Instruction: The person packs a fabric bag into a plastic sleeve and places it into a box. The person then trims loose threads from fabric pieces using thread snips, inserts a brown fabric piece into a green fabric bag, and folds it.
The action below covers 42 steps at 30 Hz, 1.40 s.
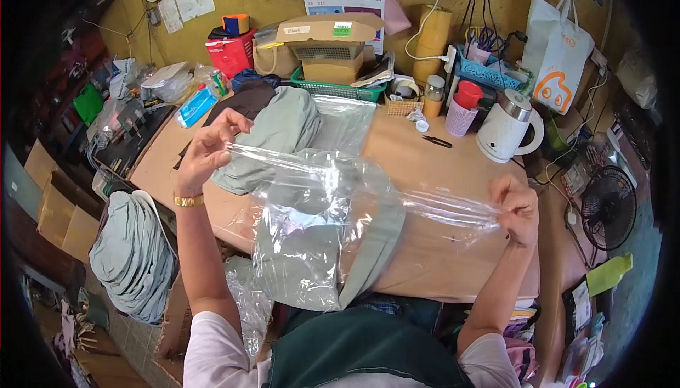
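A clear plastic bag with a folded grey-green garment in or behind it hangs over the table's front edge, close to my body. My left hand pinches one top corner of the bag between thumb and fingers. At the other side, my right hand is closed on the opposite corner, slightly blurred. Between the two hands the plastic is pulled out into tight creases. Whether the garment lies fully inside the bag cannot be made out. Behind my left hand lies a pile of grey-green cloth.
Flat clear plastic lies beyond the bag. Black thread snips, a white kettle and a lilac cup stand or lie to the right. A cardboard box sits at the back. More cloth is heaped at left.
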Each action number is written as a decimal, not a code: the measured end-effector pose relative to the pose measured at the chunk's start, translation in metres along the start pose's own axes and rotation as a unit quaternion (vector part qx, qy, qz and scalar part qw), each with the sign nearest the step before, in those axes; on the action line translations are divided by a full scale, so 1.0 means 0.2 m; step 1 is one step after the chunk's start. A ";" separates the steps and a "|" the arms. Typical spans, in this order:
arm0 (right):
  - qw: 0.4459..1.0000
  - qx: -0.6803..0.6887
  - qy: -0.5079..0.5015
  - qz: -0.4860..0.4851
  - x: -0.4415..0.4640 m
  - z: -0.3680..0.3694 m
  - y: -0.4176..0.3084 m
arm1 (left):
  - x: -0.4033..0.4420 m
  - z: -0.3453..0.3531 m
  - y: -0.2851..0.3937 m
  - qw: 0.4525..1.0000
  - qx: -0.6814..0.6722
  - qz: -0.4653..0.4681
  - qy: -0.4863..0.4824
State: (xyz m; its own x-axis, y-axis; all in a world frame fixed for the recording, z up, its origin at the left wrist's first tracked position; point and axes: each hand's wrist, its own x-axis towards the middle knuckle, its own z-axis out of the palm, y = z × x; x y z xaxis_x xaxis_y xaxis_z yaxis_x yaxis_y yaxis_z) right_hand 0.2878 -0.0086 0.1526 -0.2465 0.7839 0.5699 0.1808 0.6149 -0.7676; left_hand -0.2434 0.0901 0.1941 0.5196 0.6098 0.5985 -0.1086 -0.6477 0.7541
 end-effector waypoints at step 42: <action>0.977 0.011 -0.109 0.185 0.08 0.73 0.21 | -0.01 1.29 -0.32 0.851 0.509 0.079 0.103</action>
State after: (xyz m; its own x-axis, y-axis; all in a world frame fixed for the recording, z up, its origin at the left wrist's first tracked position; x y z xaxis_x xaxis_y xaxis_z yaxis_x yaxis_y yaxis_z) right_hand 0.1531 0.0168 0.0876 -0.3661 0.9132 0.1788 0.2761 0.2901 -0.9163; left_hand -0.0199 0.0124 0.0751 0.3958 0.4782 0.7840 0.6821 -0.7247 0.0977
